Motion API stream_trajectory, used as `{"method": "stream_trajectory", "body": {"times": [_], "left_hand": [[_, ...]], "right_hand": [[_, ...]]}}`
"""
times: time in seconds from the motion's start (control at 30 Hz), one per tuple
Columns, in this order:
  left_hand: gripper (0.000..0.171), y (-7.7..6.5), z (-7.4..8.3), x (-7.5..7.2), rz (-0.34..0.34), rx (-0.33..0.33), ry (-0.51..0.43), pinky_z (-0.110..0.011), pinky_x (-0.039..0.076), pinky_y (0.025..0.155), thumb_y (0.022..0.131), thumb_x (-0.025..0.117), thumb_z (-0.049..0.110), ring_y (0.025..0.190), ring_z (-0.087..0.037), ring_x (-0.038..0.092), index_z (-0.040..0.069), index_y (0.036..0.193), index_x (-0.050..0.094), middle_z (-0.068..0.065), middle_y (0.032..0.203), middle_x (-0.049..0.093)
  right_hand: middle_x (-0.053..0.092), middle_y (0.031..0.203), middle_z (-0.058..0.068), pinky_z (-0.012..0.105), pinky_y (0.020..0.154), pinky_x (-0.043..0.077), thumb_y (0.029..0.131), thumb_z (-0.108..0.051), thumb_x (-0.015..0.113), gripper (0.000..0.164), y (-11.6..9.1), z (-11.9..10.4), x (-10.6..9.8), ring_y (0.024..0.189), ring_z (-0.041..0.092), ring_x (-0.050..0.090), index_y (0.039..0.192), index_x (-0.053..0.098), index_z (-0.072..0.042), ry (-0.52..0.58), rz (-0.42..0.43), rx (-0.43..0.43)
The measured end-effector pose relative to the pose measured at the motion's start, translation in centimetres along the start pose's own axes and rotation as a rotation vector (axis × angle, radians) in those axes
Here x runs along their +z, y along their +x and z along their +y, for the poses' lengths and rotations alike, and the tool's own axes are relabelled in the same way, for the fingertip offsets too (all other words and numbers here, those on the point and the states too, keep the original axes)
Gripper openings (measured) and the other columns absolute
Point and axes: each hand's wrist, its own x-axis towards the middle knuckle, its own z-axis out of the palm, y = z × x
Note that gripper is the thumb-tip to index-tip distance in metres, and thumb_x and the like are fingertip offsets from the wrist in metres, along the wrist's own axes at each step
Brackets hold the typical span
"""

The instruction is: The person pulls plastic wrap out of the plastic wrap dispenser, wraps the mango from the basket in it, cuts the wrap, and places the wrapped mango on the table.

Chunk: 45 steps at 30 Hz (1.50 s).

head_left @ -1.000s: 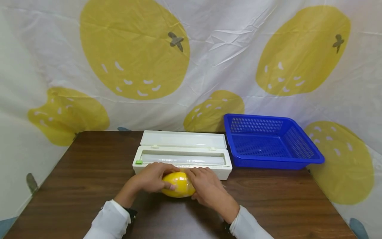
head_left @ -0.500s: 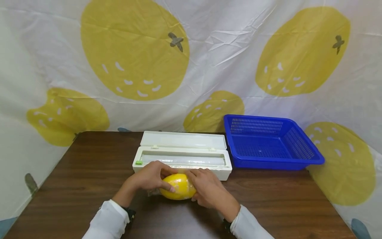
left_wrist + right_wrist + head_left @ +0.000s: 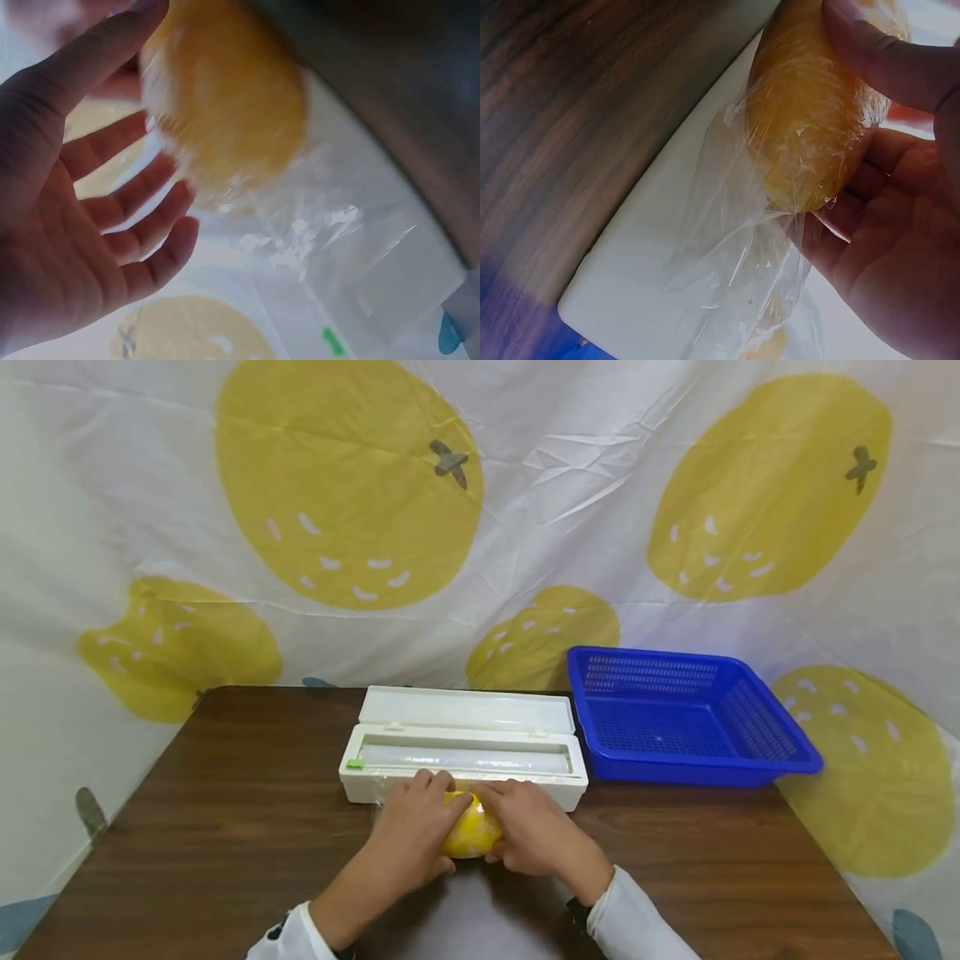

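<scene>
A yellow oval fruit [image 3: 474, 837], wrapped in clear cling film, lies just in front of a white film dispenser [image 3: 363, 791]. My right hand [image 3: 536, 829] holds its right end, thumb on top and fingers behind, as the right wrist view shows. My left hand [image 3: 415, 833] is at the other end, fingers spread and slightly bent beside the film; in the left wrist view they do not close round the fruit. Loose cling film [image 3: 724, 281] trails from the right end, and more film [image 3: 300, 232] sticks out on the left side.
The dispenser's lid [image 3: 465, 708] is raised, and a film roll [image 3: 465, 760] lies inside near a green slider [image 3: 355, 764]. A blue basket [image 3: 705, 770] stands to the right on the brown wooden table [image 3: 247, 843]. A fruit-print cloth [image 3: 540, 543] hangs behind.
My left hand has loosened from the fruit and turned, its fingers now pointing forward beside the left end. My right hand keeps its hold. The head view has shifted slightly.
</scene>
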Motion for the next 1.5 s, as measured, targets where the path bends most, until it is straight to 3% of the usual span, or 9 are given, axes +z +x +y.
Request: {"method": "stream_trajectory", "body": {"times": [0.1,0.23,0.43,0.6,0.9,1.23,1.4,1.5], "left_hand": [[0.09,-0.3,0.7,0.9,0.003,-0.008,0.083,-0.041,0.05,0.067,0.043,0.095,0.047,0.089,-0.029,0.051,0.012,0.118,0.061,-0.011,0.102,0.056],[0.093,-0.5,0.9,2.0,0.066,-0.01,0.109,-0.039,0.047,0.063,0.04,0.098,0.034,0.084,-0.029,0.051,0.014,0.122,0.057,-0.011,0.098,0.054],[0.076,-0.1,0.7,2.8,0.163,-0.007,0.135,-0.036,0.045,0.058,0.049,0.085,0.005,0.077,-0.028,0.048,0.015,0.119,0.056,-0.011,0.091,0.053],[0.068,0.1,0.4,2.9,0.195,0.017,0.151,-0.034,0.044,0.056,0.05,0.084,0.005,0.073,-0.028,0.048,0.013,0.111,0.055,-0.011,0.087,0.052],[0.063,0.0,0.0,2.6,0.181,0.034,0.1,-0.037,0.049,0.06,0.049,0.087,0.01,0.076,-0.029,0.051,0.012,0.105,0.058,-0.011,0.09,0.055],[0.069,-0.1,-0.2,2.2,0.125,0.023,0.054,-0.039,0.051,0.064,0.045,0.092,0.017,0.079,-0.03,0.052,0.013,0.105,0.058,-0.012,0.093,0.056],[0.07,0.1,-0.5,2.0,0.114,0.018,0.047,-0.04,0.052,0.065,0.047,0.091,0.02,0.079,-0.03,0.053,0.012,0.11,0.061,-0.013,0.094,0.059],[0.073,0.1,-0.8,1.9,0.107,0.005,-0.005,-0.041,0.054,0.067,0.045,0.092,0.021,0.079,-0.03,0.055,0.012,0.112,0.064,-0.013,0.095,0.061]], "right_hand": [[0.071,0.114,0.002,0.042,0.087,0.056,0.063,-0.031,0.089,0.075,-0.1,0.3,0.0,0.096,0.021,0.063,0.129,0.06,-0.011,0.031,0.003,-0.01],[0.072,0.109,0.001,0.042,0.085,0.056,0.064,-0.031,0.088,0.069,-0.2,0.3,0.0,0.094,0.019,0.063,0.124,0.062,-0.011,0.038,-0.007,-0.023],[0.071,0.109,0.0,0.041,0.087,0.056,0.064,-0.032,0.088,0.064,-0.2,0.3,-0.1,0.095,0.02,0.063,0.12,0.064,-0.011,0.031,0.004,-0.03],[0.071,0.108,-0.001,0.041,0.084,0.056,0.062,-0.035,0.089,0.065,0.0,0.3,-0.1,0.093,0.018,0.063,0.118,0.064,-0.014,0.055,0.021,-0.024],[0.07,0.113,0.005,0.042,0.084,0.057,0.059,-0.035,0.092,0.084,-0.5,-0.1,-0.6,0.093,0.018,0.063,0.132,0.059,-0.013,0.128,0.012,0.044],[0.056,0.116,0.004,0.041,0.076,0.059,0.056,-0.032,0.095,0.084,-0.7,-0.7,-0.7,0.086,0.019,0.061,0.129,0.058,-0.015,0.132,0.074,0.058],[0.056,0.108,0.004,0.041,0.074,0.057,0.055,-0.029,0.095,0.076,-0.7,-1.2,-0.8,0.094,0.021,0.055,0.121,0.06,-0.016,0.047,0.104,0.063],[0.058,0.103,0.004,0.041,0.071,0.054,0.056,-0.03,0.094,0.069,-0.6,-1.5,-0.9,0.093,0.023,0.054,0.115,0.062,-0.015,-0.041,0.125,0.056]]}}
